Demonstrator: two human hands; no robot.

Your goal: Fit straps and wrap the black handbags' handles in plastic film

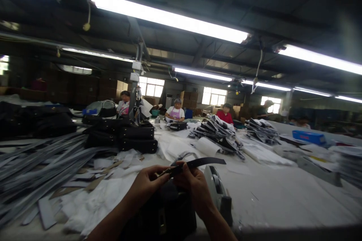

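A dark strap with small holes is held up between my two hands, its free end curving out to the right. My left hand pinches the strap near a gold-coloured metal part that looks like a buckle. My right hand grips it a little further along, thumb on top. Under my hands is a black bag with a gold-coloured fitting on its front. Just right of it stands a tape dispenser, close to my right wrist.
Long grey-black strips cover the left side beside crumpled white paper. Stacked black bags stand behind. Piled pieces and a blue box lie farther right. Several people sit across the table.
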